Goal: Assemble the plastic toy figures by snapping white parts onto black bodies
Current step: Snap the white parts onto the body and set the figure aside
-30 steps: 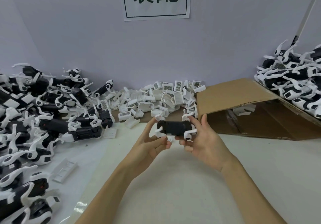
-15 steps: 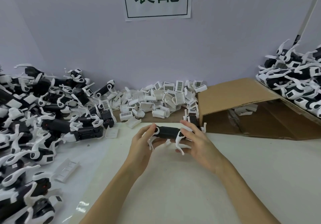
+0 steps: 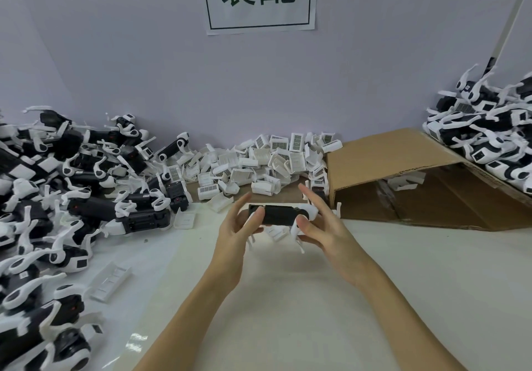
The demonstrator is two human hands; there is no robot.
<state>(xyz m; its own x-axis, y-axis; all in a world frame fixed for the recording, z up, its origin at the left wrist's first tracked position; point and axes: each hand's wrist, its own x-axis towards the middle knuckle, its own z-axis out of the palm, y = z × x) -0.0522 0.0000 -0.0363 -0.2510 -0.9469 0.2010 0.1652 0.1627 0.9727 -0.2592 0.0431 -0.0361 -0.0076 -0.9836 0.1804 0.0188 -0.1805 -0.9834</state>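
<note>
A black toy body with white legs hanging below it is held between both hands above the white table. My left hand grips its left end, thumb on the near face and fingers behind. My right hand holds the right end, thumb pressing by a white leg, index finger raised straight. A heap of loose white parts with barcode labels lies against the back wall.
A large pile of black-and-white figures covers the left side. A cardboard box lies on its side at the right, with more figures stacked on it. Loose white pieces lie on the table at left.
The figure has been turned over between my hands, so its white legs now hang downward, and it sits slightly lower. Both hands kept hold of it.
</note>
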